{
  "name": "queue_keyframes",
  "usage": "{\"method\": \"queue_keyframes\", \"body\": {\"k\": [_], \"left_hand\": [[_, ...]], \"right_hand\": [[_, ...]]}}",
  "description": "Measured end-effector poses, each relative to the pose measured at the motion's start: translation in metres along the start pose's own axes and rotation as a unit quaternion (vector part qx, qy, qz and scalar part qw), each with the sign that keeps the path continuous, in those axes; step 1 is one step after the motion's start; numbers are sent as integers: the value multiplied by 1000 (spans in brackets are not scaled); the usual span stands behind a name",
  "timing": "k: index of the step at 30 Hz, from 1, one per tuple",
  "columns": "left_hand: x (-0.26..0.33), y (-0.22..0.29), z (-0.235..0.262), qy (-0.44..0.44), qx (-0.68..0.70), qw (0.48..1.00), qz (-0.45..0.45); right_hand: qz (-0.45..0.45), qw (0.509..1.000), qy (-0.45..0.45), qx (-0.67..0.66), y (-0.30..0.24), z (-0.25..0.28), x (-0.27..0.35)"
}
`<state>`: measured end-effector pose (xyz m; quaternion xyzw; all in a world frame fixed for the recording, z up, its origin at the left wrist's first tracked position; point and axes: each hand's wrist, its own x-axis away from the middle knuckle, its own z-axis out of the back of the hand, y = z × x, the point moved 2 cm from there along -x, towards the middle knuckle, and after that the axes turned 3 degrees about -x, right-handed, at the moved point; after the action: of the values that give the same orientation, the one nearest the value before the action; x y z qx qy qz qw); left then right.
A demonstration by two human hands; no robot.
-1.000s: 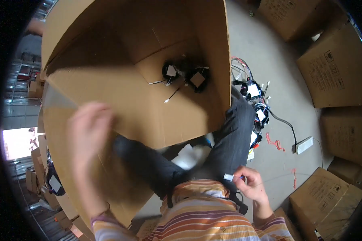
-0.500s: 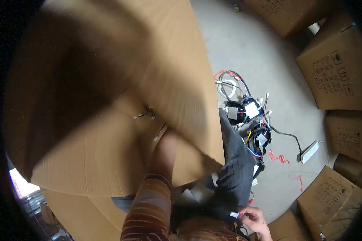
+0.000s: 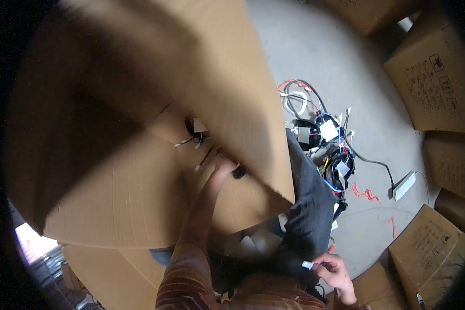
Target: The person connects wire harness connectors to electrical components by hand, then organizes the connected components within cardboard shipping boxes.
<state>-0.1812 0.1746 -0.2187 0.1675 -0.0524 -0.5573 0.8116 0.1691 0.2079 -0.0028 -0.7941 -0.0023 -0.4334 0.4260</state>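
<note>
My left arm reaches into a large open cardboard box (image 3: 98,222). Low inside it is my left hand (image 3: 223,166), its fingers blurred and partly hidden by the box's flap. A small dark piece (image 3: 238,172) lies right beside that hand; whether I grip it cannot be made out. Further in, a black part with a white label (image 3: 197,125) and thin wires with white plugs (image 3: 183,143) show. By my right thigh, my right hand (image 3: 336,271) pinches a small white wire connector (image 3: 307,265) between thumb and fingers.
Black round parts with white labels and tangled wires (image 3: 328,132) lie on the grey floor beyond my right leg. A white power strip (image 3: 404,186) and red string scraps (image 3: 365,192) lie further right. Cardboard boxes (image 3: 434,88) line the right side. A lit screen (image 3: 33,243) glows at lower left.
My left hand has gone a little further into the box and to the right; the dark piece beside it now shows. The right hand still pinches the connector, slightly higher and further right.
</note>
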Motion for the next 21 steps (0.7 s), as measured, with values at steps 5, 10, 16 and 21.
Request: {"method": "queue_keyframes", "body": {"k": [5,10,16,21], "left_hand": [[67,29,73,-59,58,995,54],[93,92,165,61,75,995,38],[149,128,153,81,401,893,186],[183,135,157,-88,480,851,194]], "right_hand": [[65,993,-66,68,-9,-16,10],[111,976,-108,153,-13,-34,36],[133,962,-121,205,-4,-52,65],[142,954,-129,229,4,-73,72]]}}
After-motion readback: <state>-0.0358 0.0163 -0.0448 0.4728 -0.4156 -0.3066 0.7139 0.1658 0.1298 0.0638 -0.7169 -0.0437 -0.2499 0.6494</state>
